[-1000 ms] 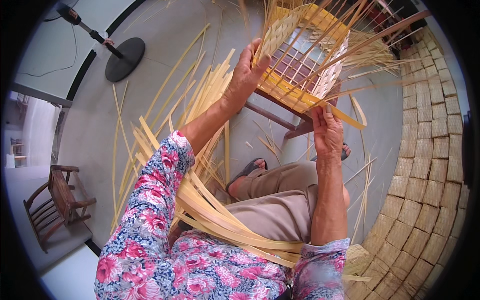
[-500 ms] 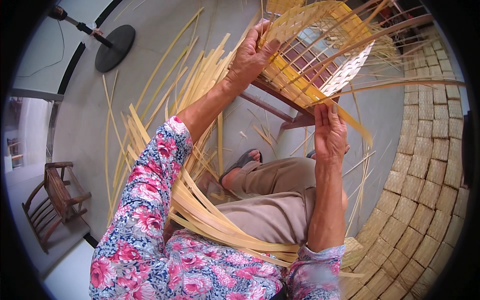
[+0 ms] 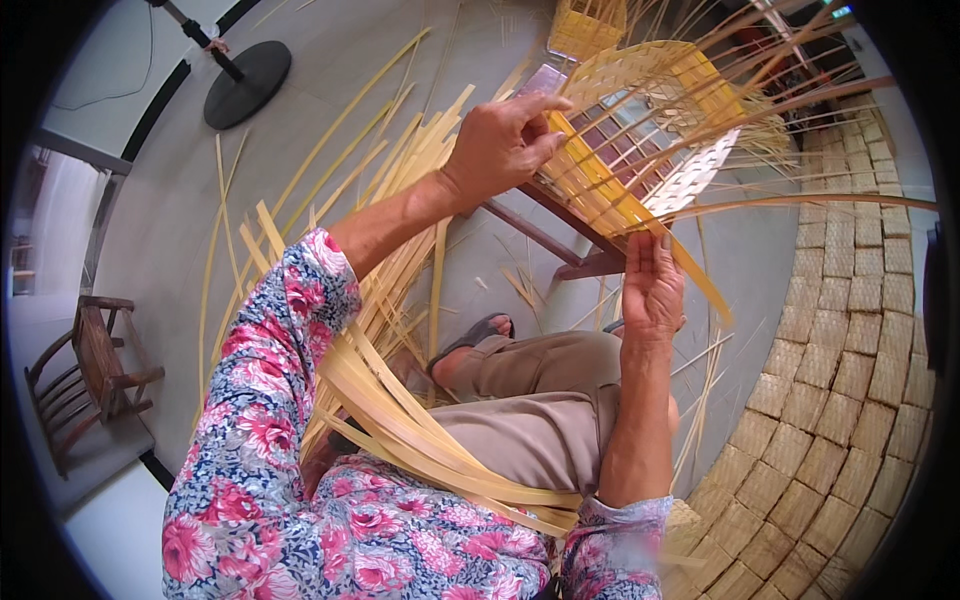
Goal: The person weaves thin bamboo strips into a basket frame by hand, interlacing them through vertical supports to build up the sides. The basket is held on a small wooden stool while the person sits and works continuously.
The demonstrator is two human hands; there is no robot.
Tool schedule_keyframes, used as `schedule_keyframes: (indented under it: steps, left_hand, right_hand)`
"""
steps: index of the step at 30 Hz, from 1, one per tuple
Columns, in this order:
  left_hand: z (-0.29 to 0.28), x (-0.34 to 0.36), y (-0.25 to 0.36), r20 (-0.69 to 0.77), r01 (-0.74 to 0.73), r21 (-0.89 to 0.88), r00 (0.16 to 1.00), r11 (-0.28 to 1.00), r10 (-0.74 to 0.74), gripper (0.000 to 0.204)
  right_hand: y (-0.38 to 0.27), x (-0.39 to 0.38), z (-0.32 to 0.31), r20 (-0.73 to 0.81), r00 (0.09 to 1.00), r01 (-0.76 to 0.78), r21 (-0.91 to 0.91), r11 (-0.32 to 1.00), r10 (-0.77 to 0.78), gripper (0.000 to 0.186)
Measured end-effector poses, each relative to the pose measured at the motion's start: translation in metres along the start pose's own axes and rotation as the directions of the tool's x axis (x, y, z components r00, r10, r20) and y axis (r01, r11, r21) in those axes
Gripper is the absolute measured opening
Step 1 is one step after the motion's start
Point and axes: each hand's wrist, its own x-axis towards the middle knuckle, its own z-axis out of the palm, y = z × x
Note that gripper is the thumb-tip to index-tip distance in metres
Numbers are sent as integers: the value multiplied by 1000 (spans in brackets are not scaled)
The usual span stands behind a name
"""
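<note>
A partly woven bamboo basket (image 3: 722,85) with yellow bands and pale woven walls rests tilted on a dark red wooden stand (image 3: 545,241). Long loose splints (image 3: 690,125) stick out of it. A flat yellow bamboo strip (image 3: 700,277) runs along its near side, its free end hanging past the near corner. My left hand (image 3: 495,148) is at the left corner, thumb and forefinger apart, their tips by the strip. My right hand (image 3: 655,290) holds the strip between thumb and fingers at the near corner, palm turned up; the thumb is mostly hidden.
Bamboo strips (image 3: 430,440) lie across my lap, with more heaped on the floor to my left. A small wooden chair (image 3: 100,365) and a round black stand base (image 3: 248,85) are at left. Stacked woven pieces (image 3: 830,360) line the right side. Another yellow basket (image 3: 588,28) stands behind.
My left hand has come off its grip on the basket's side, its thumb and forefinger now parted at the corner. The right hand stays on the strip. The whole view has shifted slightly.
</note>
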Motion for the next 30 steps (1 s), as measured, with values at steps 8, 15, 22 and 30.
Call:
schedule_keyframes:
  steps: [8, 15, 22, 30]
  left_hand:
    - [7, 34, 6, 213, -119, 335, 976, 935, 48, 18]
    - [-5, 40, 7, 340, -71, 306, 939, 949, -40, 27]
    - [-2, 42, -8, 374, -1, 177, 925, 984, -66, 21]
    - [-10, 34, 1, 72, -41, -69, 996, 997, 46, 20]
  right_hand:
    - [7, 2, -1, -9, 1000, 16, 40, 999, -16, 18]
    - [10, 2, -1, 20, 999, 26, 28, 999, -26, 17]
    - [13, 5, 1, -16, 999, 29, 25, 999, -28, 16]
    - [13, 8, -1, 5, 999, 35, 16, 999, -35, 17]
